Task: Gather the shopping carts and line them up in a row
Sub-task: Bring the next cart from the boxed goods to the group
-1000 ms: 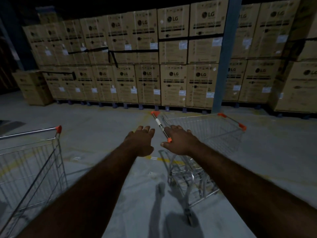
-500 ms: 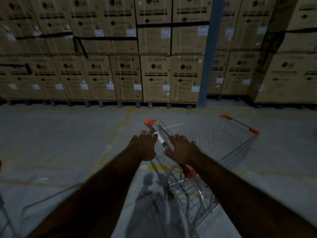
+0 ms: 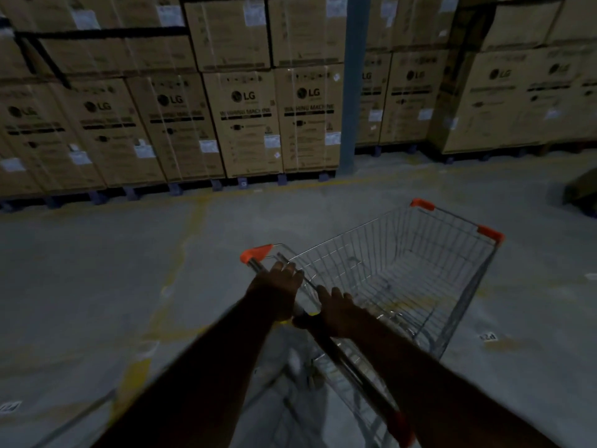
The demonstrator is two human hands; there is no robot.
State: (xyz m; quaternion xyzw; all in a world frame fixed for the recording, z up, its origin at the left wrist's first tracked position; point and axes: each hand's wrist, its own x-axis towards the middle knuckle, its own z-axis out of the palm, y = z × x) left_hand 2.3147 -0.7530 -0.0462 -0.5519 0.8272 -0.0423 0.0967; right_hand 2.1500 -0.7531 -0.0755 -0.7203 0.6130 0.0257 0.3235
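A wire shopping cart (image 3: pixel 420 273) with orange corner caps stands on the concrete floor in front of me, its basket pointing up and to the right. Its handle bar (image 3: pixel 258 265) runs from an orange cap at the upper left down towards the lower right. My left hand (image 3: pixel 277 292) grips the bar near its upper end. My right hand (image 3: pixel 339 310) grips the bar just below it. A thin wire edge of a second cart (image 3: pixel 74 418) shows at the bottom left, mostly out of frame.
Stacked cardboard washing machine boxes (image 3: pixel 245 124) on pallets form a wall ahead. A blue steel column (image 3: pixel 352 92) stands among them. Another box (image 3: pixel 581 189) sits on the floor at the right edge. Faded yellow lines (image 3: pixel 193 227) mark the grey floor.
My left hand has reached the handle bar and closed on it beside my right hand. The cart is closer and turned right. The second cart has slid almost out of view at left.
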